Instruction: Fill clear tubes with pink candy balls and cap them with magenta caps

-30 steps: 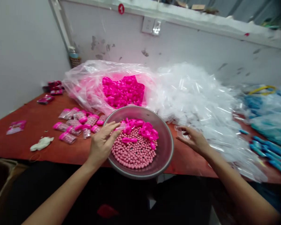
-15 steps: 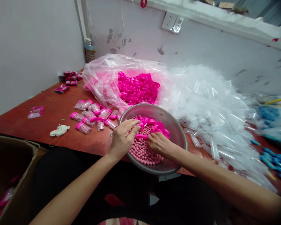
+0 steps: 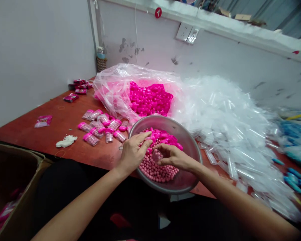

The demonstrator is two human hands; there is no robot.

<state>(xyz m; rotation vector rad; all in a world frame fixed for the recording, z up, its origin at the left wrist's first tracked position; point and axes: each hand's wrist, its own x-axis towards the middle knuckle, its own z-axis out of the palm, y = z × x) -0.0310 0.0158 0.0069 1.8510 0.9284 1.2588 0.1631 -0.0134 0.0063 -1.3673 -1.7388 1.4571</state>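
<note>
A metal bowl (image 3: 194,157) holds small pink beads (image 3: 163,174) and a heap of bright pink plastic caps (image 3: 169,137). Over its left side, my left hand (image 3: 132,152) has thumb and fingers closed around what looks like a pink cap (image 3: 151,137), partly hidden by the fingers. Between the thumb and fingers of my right hand (image 3: 174,156) is a small clear tube (image 3: 156,156) with pink beads inside, tilted just above the beads in the bowl.
Capped bead tubes (image 3: 97,129) lie left of the bowl. Behind it sits a plastic bag (image 3: 110,83) of pink caps; to the right is a pile of clear tubes (image 3: 220,110). Pink packets (image 3: 43,121) and a white lump (image 3: 66,141) are on the red table (image 3: 22,134). A cardboard box (image 3: 37,167) stands lower left.
My right hand has come up from among the beads and now shows a clear tube with beads in it. My left hand stays nearly in place. The view has shifted slightly.
</note>
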